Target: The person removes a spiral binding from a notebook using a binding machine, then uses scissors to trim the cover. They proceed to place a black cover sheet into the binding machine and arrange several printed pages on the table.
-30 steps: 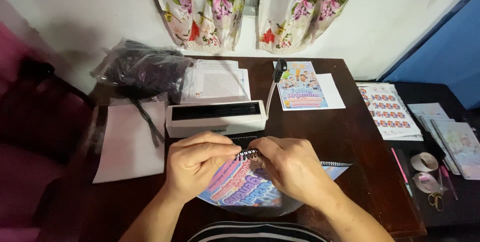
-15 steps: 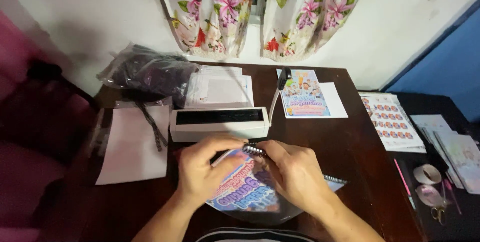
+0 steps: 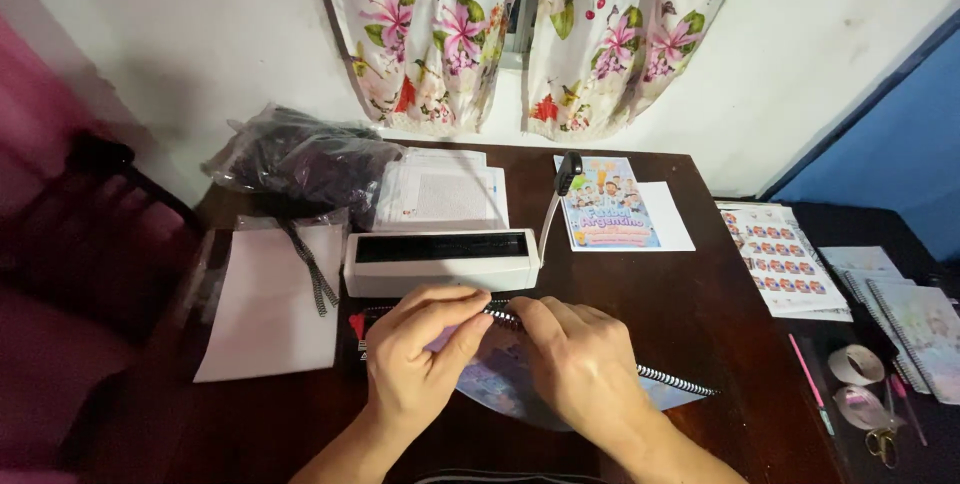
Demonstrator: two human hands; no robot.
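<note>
Head view: left hand (image 3: 425, 349) and right hand (image 3: 580, 364), both pinched narrow on the black-and-white spiral binding coil (image 3: 672, 378) of a colourful printed booklet (image 3: 500, 384), on the dark wooden worktop (image 3: 720, 334) before the white binding machine (image 3: 440, 260). Step judged: threading coil; next calls for steady fingertip twisting.

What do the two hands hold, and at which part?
Both the left hand and right hand pinch the spiral binding along the colourful booklet's top edge.
</note>
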